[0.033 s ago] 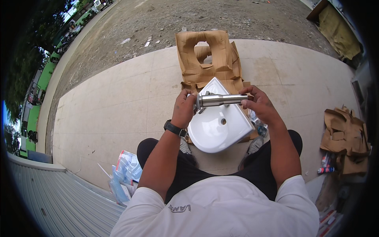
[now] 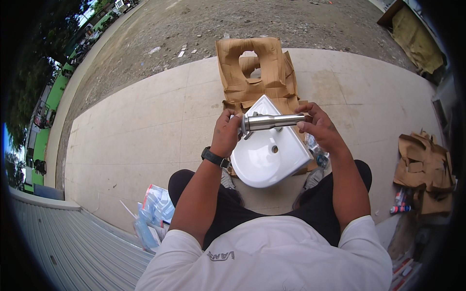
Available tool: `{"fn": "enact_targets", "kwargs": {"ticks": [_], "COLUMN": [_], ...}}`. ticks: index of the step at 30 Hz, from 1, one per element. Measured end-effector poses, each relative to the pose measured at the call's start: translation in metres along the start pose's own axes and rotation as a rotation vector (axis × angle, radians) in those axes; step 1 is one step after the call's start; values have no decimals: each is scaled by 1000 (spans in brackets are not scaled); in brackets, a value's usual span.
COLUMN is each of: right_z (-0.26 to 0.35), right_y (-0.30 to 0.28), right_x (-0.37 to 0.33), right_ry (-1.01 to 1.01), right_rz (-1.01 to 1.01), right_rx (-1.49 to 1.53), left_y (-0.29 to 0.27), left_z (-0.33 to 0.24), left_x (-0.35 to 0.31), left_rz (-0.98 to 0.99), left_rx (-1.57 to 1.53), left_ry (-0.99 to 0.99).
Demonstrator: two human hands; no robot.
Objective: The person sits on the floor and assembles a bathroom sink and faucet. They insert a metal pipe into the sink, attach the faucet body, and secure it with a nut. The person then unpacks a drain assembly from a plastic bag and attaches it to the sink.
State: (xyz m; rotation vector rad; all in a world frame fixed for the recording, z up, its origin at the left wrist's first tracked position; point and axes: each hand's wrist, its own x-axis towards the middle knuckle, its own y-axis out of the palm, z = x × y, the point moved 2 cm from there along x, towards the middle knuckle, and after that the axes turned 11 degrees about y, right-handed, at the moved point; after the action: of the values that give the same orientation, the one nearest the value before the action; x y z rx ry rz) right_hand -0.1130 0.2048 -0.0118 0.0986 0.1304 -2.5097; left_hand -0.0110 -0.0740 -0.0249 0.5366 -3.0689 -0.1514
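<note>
A shiny metal sink drain with a long tube lies level between my hands, above a white ceramic washbasin. My left hand is closed around its wide flanged end, and a small side fitting stands out near there. At the narrow tube end, my right hand pinches with thumb and fingers. The basin rests in front of my feet, its pointed corner facing away and its round drain hole showing. The drain covers part of the basin's back ledge.
Cut cardboard packing stands behind the basin. Clear plastic wrapping lies by my right foot, and plastic packets lie at left. More torn cardboard and a small tube are at right on the tiled floor; gravel lies beyond.
The fingers of my right hand have shifted and lifted slightly at the tube end. The drain and my left hand stay in place.
</note>
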Motion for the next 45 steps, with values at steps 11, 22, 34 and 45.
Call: {"fn": "enact_targets", "kwargs": {"ticks": [11, 22, 34, 45], "right_z": [-2, -2, -9, -8], "right_y": [0, 1, 0, 2], "right_x": [1, 2, 3, -1], "right_ry": [339, 443, 131, 455], "right_rz": [-15, 125, 3, -78], "right_rx": [138, 48, 147, 53], "left_y": [0, -4, -3, -2], "left_z": [-3, 0, -6, -5], "left_x": [4, 6, 4, 4], "left_rz": [29, 32, 18, 41], "left_rx": [-12, 43, -3, -14], "left_ry": [62, 79, 66, 91]}}
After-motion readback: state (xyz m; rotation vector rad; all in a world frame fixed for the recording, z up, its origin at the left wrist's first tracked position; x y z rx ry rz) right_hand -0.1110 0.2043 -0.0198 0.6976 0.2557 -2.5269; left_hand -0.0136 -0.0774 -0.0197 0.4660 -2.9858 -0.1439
